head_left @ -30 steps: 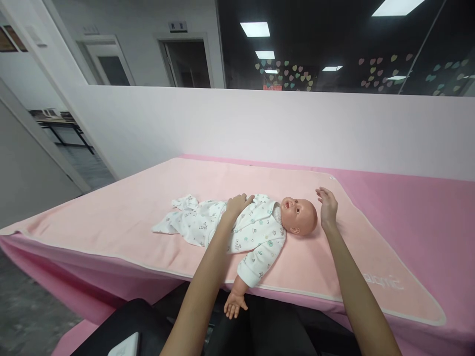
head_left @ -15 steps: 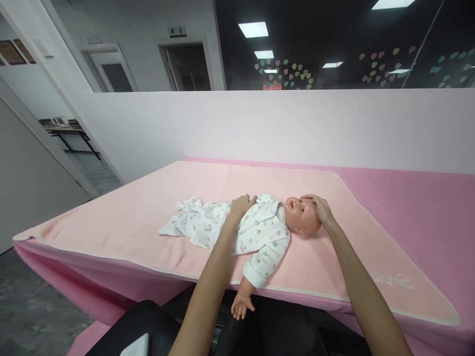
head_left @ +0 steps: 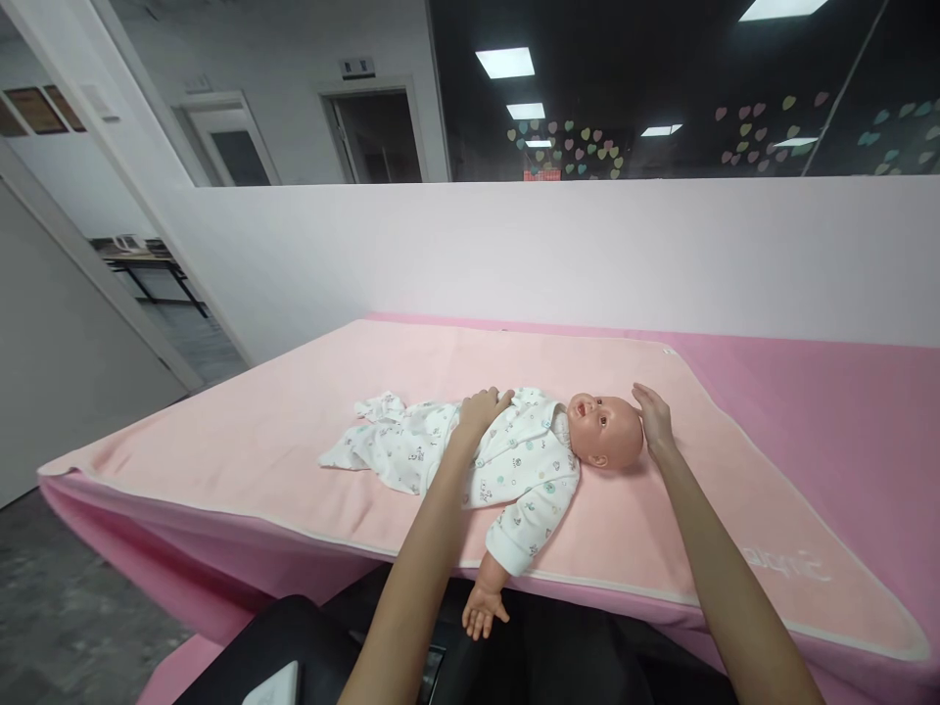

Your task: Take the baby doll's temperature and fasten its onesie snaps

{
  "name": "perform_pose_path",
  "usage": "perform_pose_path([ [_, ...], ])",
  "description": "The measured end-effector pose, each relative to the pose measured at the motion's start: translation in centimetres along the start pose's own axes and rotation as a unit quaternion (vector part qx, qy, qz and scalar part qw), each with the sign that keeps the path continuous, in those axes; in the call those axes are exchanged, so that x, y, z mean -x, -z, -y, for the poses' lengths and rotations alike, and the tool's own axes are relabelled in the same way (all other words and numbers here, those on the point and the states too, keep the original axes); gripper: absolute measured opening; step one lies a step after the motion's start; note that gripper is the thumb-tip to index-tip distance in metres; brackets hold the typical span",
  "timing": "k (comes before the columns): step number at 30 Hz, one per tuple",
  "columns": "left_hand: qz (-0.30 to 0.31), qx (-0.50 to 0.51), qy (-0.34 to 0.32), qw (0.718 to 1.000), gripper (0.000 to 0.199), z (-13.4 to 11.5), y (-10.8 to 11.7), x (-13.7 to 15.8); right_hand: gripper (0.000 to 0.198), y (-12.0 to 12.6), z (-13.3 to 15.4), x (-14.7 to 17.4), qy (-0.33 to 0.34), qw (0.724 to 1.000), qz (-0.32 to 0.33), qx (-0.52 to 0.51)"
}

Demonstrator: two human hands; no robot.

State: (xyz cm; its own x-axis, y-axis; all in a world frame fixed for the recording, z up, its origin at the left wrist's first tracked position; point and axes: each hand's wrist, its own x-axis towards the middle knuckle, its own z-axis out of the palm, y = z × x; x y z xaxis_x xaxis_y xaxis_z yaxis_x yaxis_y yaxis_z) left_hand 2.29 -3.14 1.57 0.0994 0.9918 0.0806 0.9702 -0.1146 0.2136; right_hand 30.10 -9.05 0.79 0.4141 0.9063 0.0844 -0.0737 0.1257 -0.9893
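A baby doll [head_left: 529,470] in a white printed outfit lies on its back on a peach mat [head_left: 279,421], its head pointing right. My left hand [head_left: 483,409] rests on the doll's belly, fingers laid out over the cloth. At the crown of the doll's head [head_left: 606,431] is my right hand [head_left: 656,416], fingers extended and holding nothing; whether it still touches the head I cannot tell. One doll arm [head_left: 485,597] hangs over the mat's near edge, palm up.
Pink cloth [head_left: 829,411] lies beneath the mat and drapes off the front edge. Behind stands a white wall [head_left: 558,255] with a dark window above. A white flat object [head_left: 275,685] is at the bottom left, by my dark-clothed legs. A grey door [head_left: 66,343] is at far left.
My right hand has moved off the top of the doll's head, slightly to the right. My left hand stays on the belly. The view has shifted a little.
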Motion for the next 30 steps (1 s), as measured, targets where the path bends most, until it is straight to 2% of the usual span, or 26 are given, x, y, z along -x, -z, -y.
perform_pose_path([
  [3, -0.001, 0.007, 0.0, 1.0, 0.052, -0.1, 0.0, 0.0, 0.027, -0.3, 0.6, 0.2, 0.001, 0.997, 0.078, -0.003],
  [6, -0.002, 0.014, 0.002, 1.0, 0.051, -0.1, 0.0, 0.1, 0.03, -0.5, 1.1, 1.0, -0.054, 0.986, 0.155, -0.023],
  [12, -0.003, 0.017, 0.003, 1.0, 0.048, 0.1, 0.0, 0.0, 0.041, -0.6, 1.1, 2.2, -0.203, 0.95, 0.219, -0.091],
  [15, -0.003, 0.02, 0.001, 1.0, 0.048, 0.1, 0.0, 0.0, 0.041, -0.2, 0.1, 1.5, -0.235, 0.942, 0.202, -0.128],
  [17, -0.007, 0.025, 0.002, 1.0, 0.049, 0.0, 0.0, 0.0, 0.034, 0.5, -0.7, 0.5, -0.214, 0.952, 0.129, -0.178],
  [19, -0.012, 0.035, 0.002, 0.999, 0.05, 0.0, 0.0, 0.1, 0.027, 1.3, -1.2, -0.8, -0.157, 0.958, 0.033, -0.237],
  [21, -0.016, 0.05, 0.001, 0.999, 0.048, 0.0, -0.1, 0.0, 0.025, 1.9, -1.3, -1.7, -0.105, 0.955, -0.009, -0.278],
  [24, -0.016, 0.081, 0.001, 0.997, 0.047, 0.2, -0.2, -0.3, 0.029, 1.9, -0.9, -1.9, -0.079, 0.961, 0.043, -0.262],
  [27, -0.013, 0.125, -0.004, 0.992, 0.047, 1.0, -0.3, -0.6, 0.028, 0.8, -0.3, -0.7, -0.055, 0.982, 0.101, -0.152],
  [30, -0.027, 0.175, -0.008, 0.984, 0.043, 1.7, -0.3, -0.7, 0.03, -0.3, 0.3, 0.5, -0.093, 0.981, 0.16, -0.064],
])
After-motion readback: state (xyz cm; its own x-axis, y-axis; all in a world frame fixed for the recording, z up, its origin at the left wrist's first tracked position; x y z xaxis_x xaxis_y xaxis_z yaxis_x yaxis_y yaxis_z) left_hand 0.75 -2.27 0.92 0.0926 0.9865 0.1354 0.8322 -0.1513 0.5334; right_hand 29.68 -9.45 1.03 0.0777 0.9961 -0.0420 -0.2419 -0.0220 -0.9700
